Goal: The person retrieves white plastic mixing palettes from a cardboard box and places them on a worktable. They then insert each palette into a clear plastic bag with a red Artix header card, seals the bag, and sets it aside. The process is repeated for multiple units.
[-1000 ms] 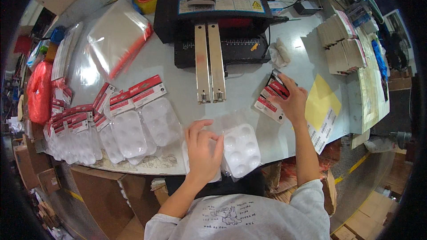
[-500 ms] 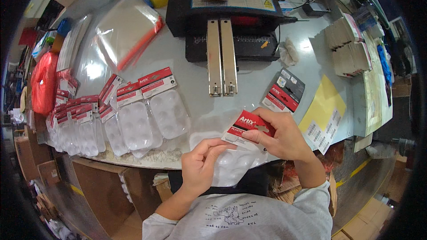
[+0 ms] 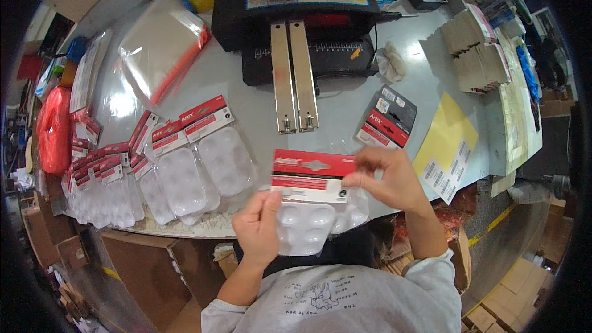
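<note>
In front of me, near the table's front edge, I hold up a red, black and white header card (image 3: 308,179) with a hang slot. A white plastic paint palette (image 3: 303,227) with round wells hangs below it. My left hand (image 3: 258,225) is closed on the left side of this pack, thumb up against the card's lower left corner. The card's right end is pinched between thumb and fingers of my right hand (image 3: 387,176). Partly hidden behind the pack, another white palette (image 3: 351,213) lies at the table's edge. A small stack of header cards (image 3: 390,117) sits beyond my right hand.
A black sealing machine (image 3: 308,55) with two metal rails stands at the back. Finished palette packs (image 3: 182,179) lie at left, below clear plastic bags (image 3: 163,49). At right are a yellow label sheet (image 3: 447,142), a crumpled cloth (image 3: 391,63) and stacked cards (image 3: 478,49).
The header card has turned from a slant to nearly level, facing up, and moved left with the palette. Both hands keep hold of the pack. The whole view has shifted slightly.
</note>
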The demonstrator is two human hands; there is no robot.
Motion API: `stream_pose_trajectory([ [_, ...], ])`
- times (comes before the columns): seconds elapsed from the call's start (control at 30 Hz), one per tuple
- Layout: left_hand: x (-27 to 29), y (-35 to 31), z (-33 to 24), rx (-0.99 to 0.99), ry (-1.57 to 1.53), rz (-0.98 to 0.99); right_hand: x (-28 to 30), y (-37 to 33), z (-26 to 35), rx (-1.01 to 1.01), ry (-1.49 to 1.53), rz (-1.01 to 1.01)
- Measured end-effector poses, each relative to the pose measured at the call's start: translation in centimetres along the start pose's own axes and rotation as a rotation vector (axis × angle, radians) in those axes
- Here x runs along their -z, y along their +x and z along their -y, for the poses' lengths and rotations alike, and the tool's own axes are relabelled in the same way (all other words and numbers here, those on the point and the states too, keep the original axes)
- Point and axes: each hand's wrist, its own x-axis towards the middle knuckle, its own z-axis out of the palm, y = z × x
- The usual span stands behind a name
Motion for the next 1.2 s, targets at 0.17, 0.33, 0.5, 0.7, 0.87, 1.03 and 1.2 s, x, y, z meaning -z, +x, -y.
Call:
stream_pose_trajectory([
  [0.17,0.1,0.5,1.2,0.050,-0.099,-0.066,-1.0,-2.3,-1.1,-0.389,0.395,0.147],
  [0.33,-0.1,0.6,1.8,0.063,-0.148,-0.059,-2.1,-2.4,-1.2,-0.400,0.416,0.063],
  [0.5,0.0,0.5,1.7,0.080,-0.094,-0.062,-2.6,-2.8,-1.3,-0.321,0.429,0.015],
  [0.7,0.5,0.3,1.2,-0.052,0.108,0.007,-3.1,-2.9,-1.8,-0.417,0.548,0.113],
  [0.87,-1.5,5.4,2.7,0.003,0.244,-0.008,-4.4,2.2,-3.6,-0.419,0.659,-0.130],
  [1.03,-2.1,8.2,4.7,-0.007,0.281,0.021,-4.5,4.4,-5.5,-0.376,0.634,-0.220],
  [1.2,-2.9,7.5,6.2,0.071,0.223,-0.030,-4.6,4.4,-5.3,-0.340,0.553,-0.178],
])
